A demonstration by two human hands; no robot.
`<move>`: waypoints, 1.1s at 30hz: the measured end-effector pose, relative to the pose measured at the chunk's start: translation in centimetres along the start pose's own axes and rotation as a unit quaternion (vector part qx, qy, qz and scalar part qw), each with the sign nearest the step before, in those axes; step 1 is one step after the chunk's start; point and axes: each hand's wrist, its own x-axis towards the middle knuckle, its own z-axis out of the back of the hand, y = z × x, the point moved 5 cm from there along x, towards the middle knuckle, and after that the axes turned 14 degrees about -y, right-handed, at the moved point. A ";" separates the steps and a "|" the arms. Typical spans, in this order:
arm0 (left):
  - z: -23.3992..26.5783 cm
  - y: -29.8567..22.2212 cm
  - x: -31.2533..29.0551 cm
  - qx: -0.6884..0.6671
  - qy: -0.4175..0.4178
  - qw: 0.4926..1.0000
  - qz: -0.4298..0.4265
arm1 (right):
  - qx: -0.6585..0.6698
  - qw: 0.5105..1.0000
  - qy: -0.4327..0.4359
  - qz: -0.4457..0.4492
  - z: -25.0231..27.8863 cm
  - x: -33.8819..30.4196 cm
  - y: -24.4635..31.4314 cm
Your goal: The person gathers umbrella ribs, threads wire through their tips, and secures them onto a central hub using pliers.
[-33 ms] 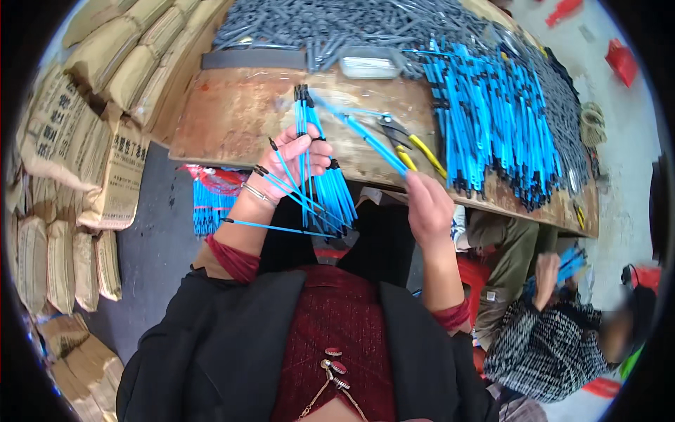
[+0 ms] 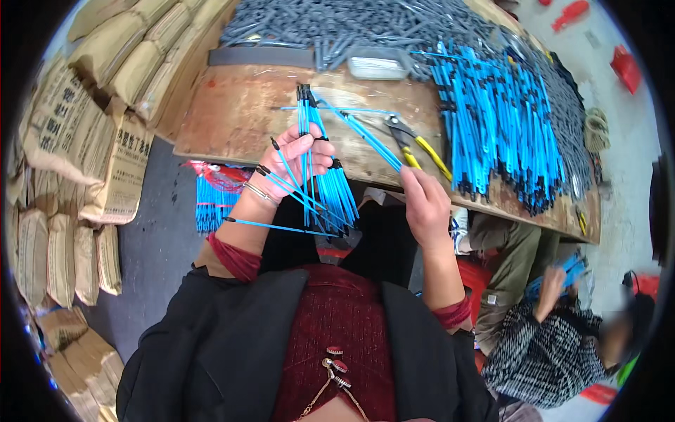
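Note:
My left hand (image 2: 302, 151) is closed round a fanned bundle of thin blue sticks with black ends (image 2: 337, 200). Several of these sticks splay out below the hand, one nearly level above my lap. A few more blue sticks (image 2: 373, 143) are pinched in my right hand (image 2: 427, 207), slanting up and left until their far ends come near the top of the left bundle. Whether the two groups touch, I cannot tell. Behind them on the wooden table (image 2: 232, 105) lies a single thin blue stick. Yellow-handled pliers (image 2: 420, 146) rest just beyond my right hand.
A large heap of blue sticks (image 2: 492, 126) covers the table's right side. Grey plastic pieces (image 2: 295, 24) are piled along the back, near a clear tray (image 2: 378, 65). Brown paper sacks (image 2: 116, 162) stand at left. Another person's hand (image 2: 552, 288) holds blue sticks at lower right.
The view has shifted slightly. The sticks in my right hand are less blurred, and the other person's hand has moved a little. Both my hands keep their holds.

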 end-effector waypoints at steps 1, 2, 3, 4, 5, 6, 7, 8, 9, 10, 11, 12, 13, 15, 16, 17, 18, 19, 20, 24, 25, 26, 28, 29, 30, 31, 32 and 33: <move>0.6 -0.4 -0.4 -0.009 0.004 1.000 -0.007 | -0.026 0.998 0.058 0.023 -2.0 0.0 0.2; 1.2 -0.7 -0.8 -0.017 0.009 1.000 -0.014 | -0.014 0.998 0.058 0.029 -2.5 0.3 0.5; 1.7 -1.0 -1.2 -0.028 0.013 0.999 -0.020 | -0.011 0.999 0.052 0.011 -2.5 1.5 1.0; 2.1 -1.3 -1.5 -0.029 0.004 0.999 -0.029 | -0.009 0.999 0.047 -0.008 -2.5 2.7 1.6; 2.4 -1.7 -1.7 -0.028 0.005 0.999 -0.035 | -0.008 0.999 0.043 -0.027 -2.7 3.6 2.1; 2.4 -2.0 -1.9 -0.028 0.007 0.999 -0.041 | 0.001 0.999 0.047 -0.023 -3.5 4.5 2.5; 2.6 -2.0 -2.3 -0.027 0.007 0.999 -0.044 | 0.022 0.995 0.066 -0.066 -5.3 5.2 2.5; 2.4 -1.8 -2.4 -0.030 0.006 0.999 -0.044 | 0.034 0.990 0.084 -0.111 -6.8 6.1 2.5; 1.9 -1.6 -2.7 -0.010 0.029 0.998 -0.060 | 0.017 0.990 0.098 -0.098 -9.0 6.7 2.7; 1.5 -1.6 -3.2 0.012 0.048 0.996 -0.079 | 0.005 0.990 0.111 -0.083 -11.6 6.9 2.6; 1.0 -1.6 -3.5 0.034 0.076 0.992 -0.094 | 0.001 0.991 0.110 -0.082 -13.1 6.9 1.9; 0.9 -1.6 -3.8 0.031 0.082 0.992 -0.093 | -0.046 0.986 0.148 -0.067 -14.6 6.6 1.2; 0.7 -1.7 -4.4 0.087 0.115 0.984 -0.099 | -0.089 0.978 0.183 -0.052 -16.1 6.2 0.4; 0.4 -1.3 -5.4 0.190 0.198 0.956 -0.106 | -0.088 0.982 0.158 -0.052 -17.4 5.9 -0.7; 0.1 -1.3 -5.7 0.185 0.208 0.955 -0.104 | -0.073 0.986 0.140 -0.047 -17.6 6.0 -0.9; 0.6 -2.1 -5.5 0.170 0.118 0.967 -0.148 | -0.060 0.990 0.122 -0.042 -17.5 6.1 -1.2; 1.3 -2.9 -5.4 0.154 0.025 0.969 -0.189 | -0.071 0.989 0.122 -0.043 -17.2 6.5 -1.0; 1.5 -3.0 -5.3 0.150 0.034 0.971 -0.185 | -0.061 0.985 0.138 -0.078 -17.1 6.8 -1.0; 2.1 -3.3 -4.9 0.109 0.001 0.979 -0.171 | -0.050 0.981 0.153 -0.113 -16.8 7.3 -0.9; 3.2 -4.3 -4.2 0.023 -0.048 0.986 -0.159 | -0.009 0.978 0.124 -0.170 -10.5 11.7 1.5; 2.7 -4.2 -3.9 0.010 -0.014 0.987 -0.160 | 0.020 0.986 0.083 -0.141 -8.7 12.4 2.3; 2.8 -4.2 -3.6 0.004 -0.034 0.988 -0.147 | 0.102 0.975 0.101 -0.171 -7.3 12.9 3.5; 2.4 -4.2 -3.5 -0.019 -0.054 0.988 -0.142 | 0.227 0.941 0.174 -0.180 -5.1 12.8 6.0; 1.9 -4.3 -3.7 -0.036 -0.050 0.987 -0.146 | 0.267 0.923 0.226 -0.160 -4.9 12.2 7.0; 1.3 -4.3 -3.2 -0.034 -0.058 0.986 -0.154 | 0.277 0.920 0.230 -0.155 -4.9 11.6 7.5; 0.3 -4.0 -2.9 -0.028 -0.037 0.988 -0.149 | 0.278 0.918 0.248 -0.137 -5.1 10.6 7.9; -0.2 -3.7 -2.9 -0.022 -0.014 0.989 -0.143 | 0.277 0.916 0.265 -0.120 -5.3 9.6 8.2; -0.2 -3.5 -2.8 -0.022 -0.017 0.989 -0.143 | 0.273 0.914 0.280 -0.103 -5.5 8.9 8.4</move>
